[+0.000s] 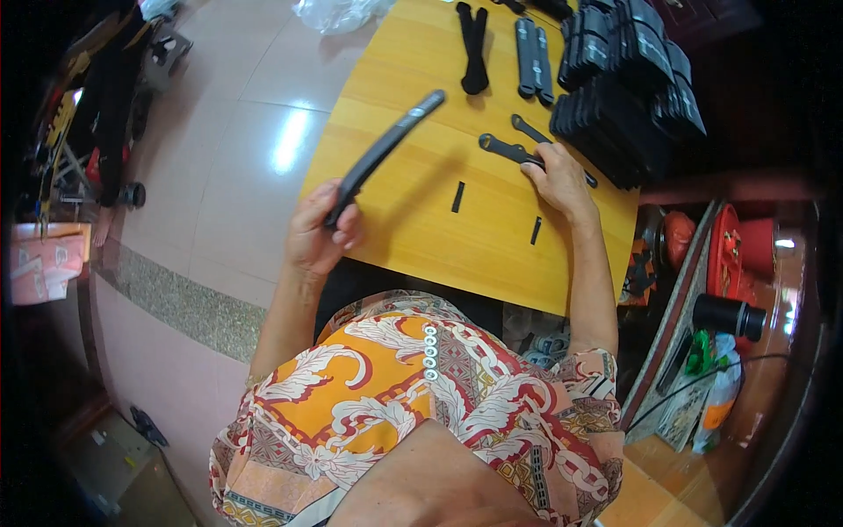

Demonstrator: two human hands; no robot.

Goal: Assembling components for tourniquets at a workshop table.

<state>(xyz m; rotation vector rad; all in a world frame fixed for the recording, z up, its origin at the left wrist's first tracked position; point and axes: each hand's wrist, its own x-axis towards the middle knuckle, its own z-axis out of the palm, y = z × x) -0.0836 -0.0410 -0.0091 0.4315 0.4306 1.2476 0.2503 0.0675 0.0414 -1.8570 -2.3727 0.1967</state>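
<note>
Where the tiled floor [219, 132] fills the left of the view, clutter lies along its far edge: dark bags, an orange box [44, 263] and a small wheel, too dim to tell apart further. Next comes the left hand [320, 233], raised just off the near corner of the wooden tabletop [421, 228], its fingers wrapped tight round the lower end of a long black strip [382, 151] that slants up and to the right above the wood, a paler tip at its far end. Past it, two short black slivers [457, 197] lie flat on the bare wood, well apart from each other, one nearer the tabletop's near edge. Farther back, a pair of black socks [474, 48] and two straight black bars [533, 57] lie side by side. The right hand [558, 180] rests palm down on the tabletop, fingers curled, its fingertips on a flat black piece with a hole [502, 147]; whether it grips it or only presses on it I cannot tell. A second piece like it lies just behind. To the right stands a big stack of black parts [628, 88], reaching the tabletop's far corner. Beyond the edge, low down, sit a red tray [724, 250], a black cylinder [729, 314] and green-and-orange packets, with a cable trailing across them
</note>
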